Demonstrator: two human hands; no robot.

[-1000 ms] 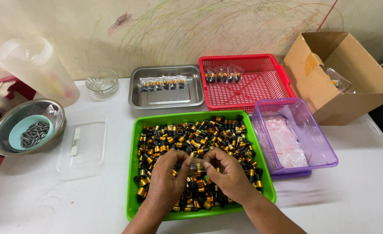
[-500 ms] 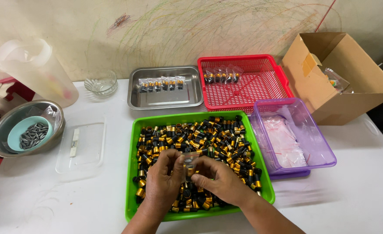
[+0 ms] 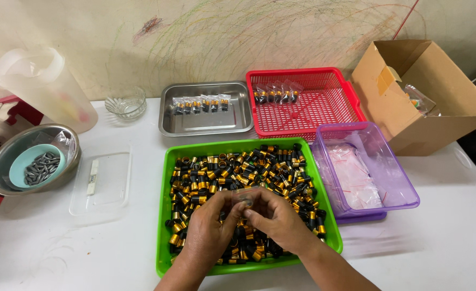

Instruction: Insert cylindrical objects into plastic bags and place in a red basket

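Both my hands meet over the green tray [image 3: 165, 215], which is heaped with several small black and gold cylindrical parts [image 3: 232, 167]. My left hand [image 3: 208, 234] and my right hand [image 3: 276, 218] together pinch a small clear plastic bag [image 3: 243, 198] that holds a dark part. The fingertips touch at the bag, just above the pile. Parts under my hands are hidden.
Behind the green tray stand a steel tray [image 3: 205, 121] and a red mesh basket [image 3: 308, 110], each with a row of small filled bags. A purple tub [image 3: 373, 156] of empty bags sits right, a cardboard box [image 3: 426, 91] beyond. Left: clear lid [image 3: 106, 183], metal bowl [image 3: 30, 161], glass dish [image 3: 126, 102], plastic jug [image 3: 44, 89].
My hands have drawn closer together and slid slightly left over the pile; the small clear bag now shows between the fingertips.
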